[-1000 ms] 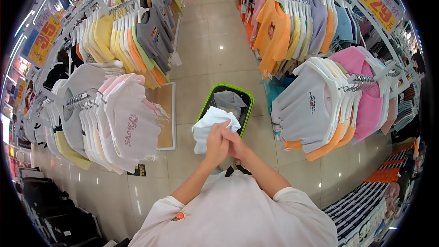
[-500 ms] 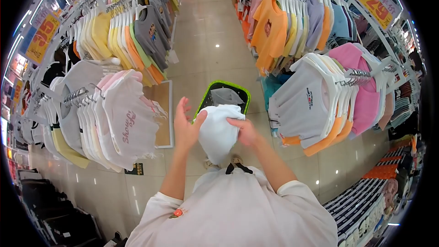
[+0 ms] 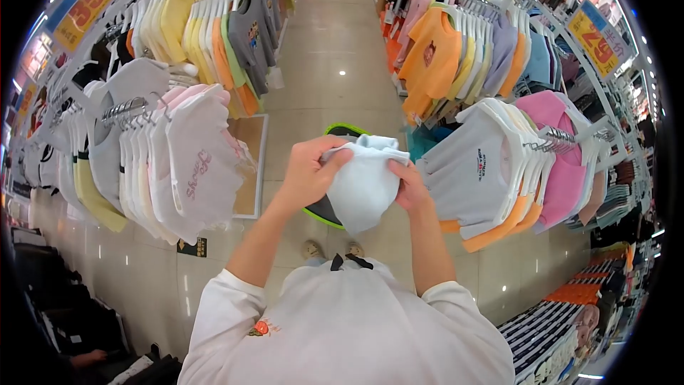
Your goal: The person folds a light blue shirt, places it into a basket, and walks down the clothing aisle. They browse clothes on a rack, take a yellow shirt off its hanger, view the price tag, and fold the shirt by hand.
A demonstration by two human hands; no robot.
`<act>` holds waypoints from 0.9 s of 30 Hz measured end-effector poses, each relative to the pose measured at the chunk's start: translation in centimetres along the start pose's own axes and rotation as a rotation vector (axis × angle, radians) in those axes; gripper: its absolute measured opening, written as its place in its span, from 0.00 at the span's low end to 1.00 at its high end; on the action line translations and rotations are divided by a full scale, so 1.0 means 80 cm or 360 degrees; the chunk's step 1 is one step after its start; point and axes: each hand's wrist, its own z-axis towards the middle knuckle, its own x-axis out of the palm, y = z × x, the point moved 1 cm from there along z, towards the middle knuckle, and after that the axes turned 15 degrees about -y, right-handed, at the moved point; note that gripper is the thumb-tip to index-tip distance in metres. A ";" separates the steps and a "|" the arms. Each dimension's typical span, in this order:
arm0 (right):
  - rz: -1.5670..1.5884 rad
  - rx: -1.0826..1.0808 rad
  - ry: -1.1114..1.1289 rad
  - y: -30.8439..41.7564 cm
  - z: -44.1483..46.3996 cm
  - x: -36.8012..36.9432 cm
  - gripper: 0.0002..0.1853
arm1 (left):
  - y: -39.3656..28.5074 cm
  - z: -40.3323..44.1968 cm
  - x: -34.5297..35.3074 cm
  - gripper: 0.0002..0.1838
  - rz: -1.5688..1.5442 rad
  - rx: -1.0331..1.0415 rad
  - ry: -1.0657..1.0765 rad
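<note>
A pale bluish-white folded cloth (image 3: 365,187) hangs between my two hands in front of my body. My left hand (image 3: 315,170) pinches its upper left edge between thumb and fingers. On the opposite side, my right hand (image 3: 409,184) grips the upper right edge. Below the cloth is a black basket with a bright green rim (image 3: 322,217), mostly hidden by the cloth and my left hand. What lies inside the basket cannot be made out.
Hanging shirts stand on both sides, white and pink ones (image 3: 203,164) on the left, grey ones (image 3: 467,167) on the right. Price signs (image 3: 597,39) top the racks. A tiled aisle (image 3: 335,85) runs ahead. At the lower left, part of another person's hand (image 3: 89,358) shows.
My left hand, open beside the cloth half a second ago, has closed on its left edge. The cloth has moved up and right, and it now covers more of the basket.
</note>
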 end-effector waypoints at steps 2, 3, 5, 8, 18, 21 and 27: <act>-0.0175 -0.0356 0.0257 -0.019 0.002 0.004 0.31 | -0.022 0.002 0.005 0.08 -0.0003 0.0175 -0.0177; -0.0259 -0.0539 0.0387 -0.026 0.002 0.007 0.32 | -0.033 0.005 0.003 0.08 0.0052 0.0231 -0.0241; -0.0539 -0.0613 0.0253 -0.053 0.005 0.022 0.34 | -0.050 0.011 -0.003 0.06 0.0145 0.0332 -0.0380; -0.0625 -0.0337 0.0156 -0.074 0.012 0.050 0.36 | -0.055 0.012 -0.027 0.06 0.0285 0.0236 -0.0484; -0.0767 -0.0335 0.0602 -0.137 0.027 0.133 0.29 | -0.071 0.008 -0.103 0.09 0.0005 0.0011 -0.0798; -0.0894 0.0086 0.0644 -0.155 0.040 0.116 0.29 | -0.063 0.015 -0.142 0.09 0.0103 0.0018 -0.0938; -0.0852 0.0269 0.0926 -0.176 0.030 0.094 0.39 | -0.058 0.021 -0.182 0.10 0.0052 0.0018 -0.1056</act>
